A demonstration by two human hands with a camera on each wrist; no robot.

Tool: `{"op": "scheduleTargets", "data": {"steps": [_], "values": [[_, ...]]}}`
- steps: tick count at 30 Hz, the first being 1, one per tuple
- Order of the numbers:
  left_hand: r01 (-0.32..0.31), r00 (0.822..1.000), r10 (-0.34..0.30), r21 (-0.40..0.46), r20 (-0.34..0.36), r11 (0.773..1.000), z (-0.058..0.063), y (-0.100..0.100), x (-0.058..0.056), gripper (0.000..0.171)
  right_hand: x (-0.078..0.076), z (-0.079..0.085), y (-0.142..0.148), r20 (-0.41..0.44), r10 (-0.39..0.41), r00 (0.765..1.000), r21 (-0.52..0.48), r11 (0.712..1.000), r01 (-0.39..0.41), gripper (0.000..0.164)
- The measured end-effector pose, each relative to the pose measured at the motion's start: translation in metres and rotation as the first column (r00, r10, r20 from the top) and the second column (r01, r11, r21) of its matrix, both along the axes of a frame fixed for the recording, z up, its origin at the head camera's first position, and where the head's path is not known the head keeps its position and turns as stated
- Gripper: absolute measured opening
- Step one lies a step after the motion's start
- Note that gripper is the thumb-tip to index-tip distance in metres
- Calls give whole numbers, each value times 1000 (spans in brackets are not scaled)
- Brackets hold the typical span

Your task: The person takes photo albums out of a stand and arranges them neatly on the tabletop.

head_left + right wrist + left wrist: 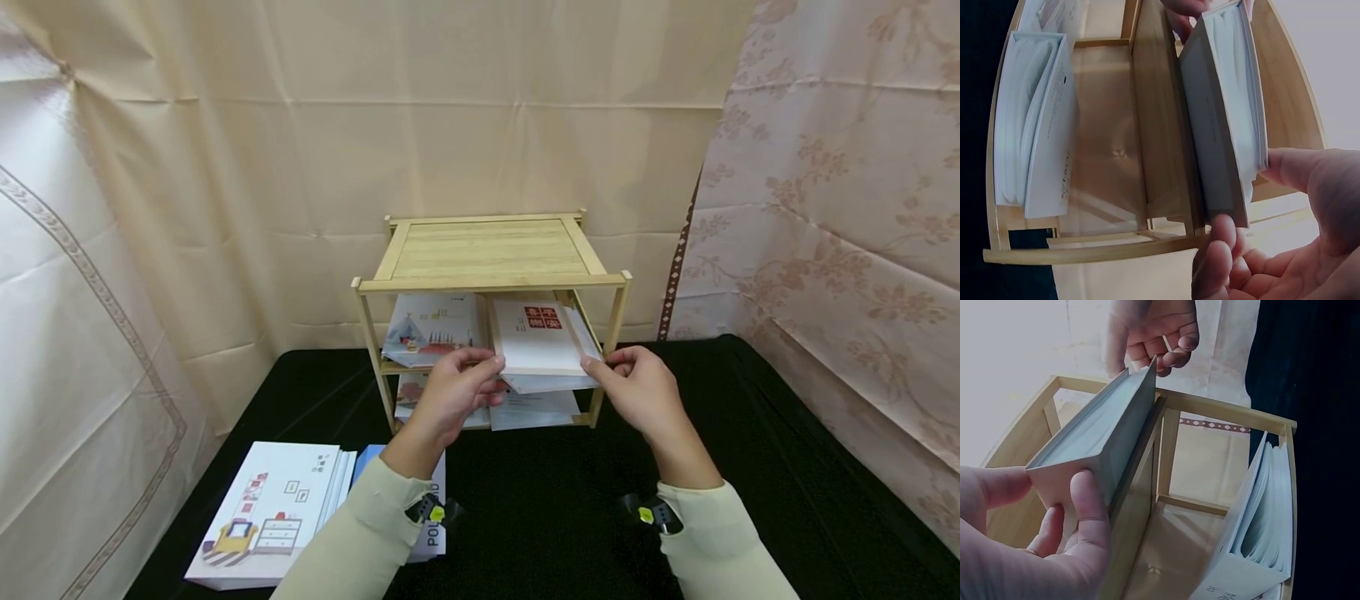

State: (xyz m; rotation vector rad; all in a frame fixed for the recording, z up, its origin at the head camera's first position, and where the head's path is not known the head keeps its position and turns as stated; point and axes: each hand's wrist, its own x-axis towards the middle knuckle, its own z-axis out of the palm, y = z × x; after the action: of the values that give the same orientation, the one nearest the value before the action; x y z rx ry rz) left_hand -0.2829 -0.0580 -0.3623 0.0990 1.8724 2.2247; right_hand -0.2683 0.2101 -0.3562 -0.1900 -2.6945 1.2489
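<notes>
A white book with a red square of characters on its cover (528, 342) lies flat at the right of the wooden rack's (491, 248) middle shelf, its near end jutting out. My left hand (453, 392) grips its near left corner, thumb on one side and fingers on the other, as the left wrist view shows. On the opposite corner, the thumb and fingers of my right hand (645, 392) pinch the right edge. A pale layer shows under the cover; whether it is a second book I cannot tell. To the left lies an illustrated white book (431, 325).
On the lower shelf are more white books (534, 411). At the front left of the black cloth lies a stack of white books (262, 508), with a blue-and-white book (431, 533) beside it, partly behind my left forearm. Curtains hang behind and at both sides.
</notes>
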Motion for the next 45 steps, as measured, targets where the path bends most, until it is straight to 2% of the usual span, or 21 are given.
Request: {"op": "scheduleTargets", "data": {"steps": [12,21,32,45], "values": [[10,1000,-10,-55,16,998,0,-2,1,52,1,4,5,67,70,995,11,997,-71,71],[54,998,-54,7,35,999,-1,-2,3,53,0,6,10,112,120,986,49,991,-126,74],[64,997,-64,11,47,998,-1,-2,5,51,3,7,16,113,143,983,84,985,-152,68],[76,997,-75,-28,28,997,-1,-6,9,49,7,6,18,115,200,973,-29,980,-198,65]]}}
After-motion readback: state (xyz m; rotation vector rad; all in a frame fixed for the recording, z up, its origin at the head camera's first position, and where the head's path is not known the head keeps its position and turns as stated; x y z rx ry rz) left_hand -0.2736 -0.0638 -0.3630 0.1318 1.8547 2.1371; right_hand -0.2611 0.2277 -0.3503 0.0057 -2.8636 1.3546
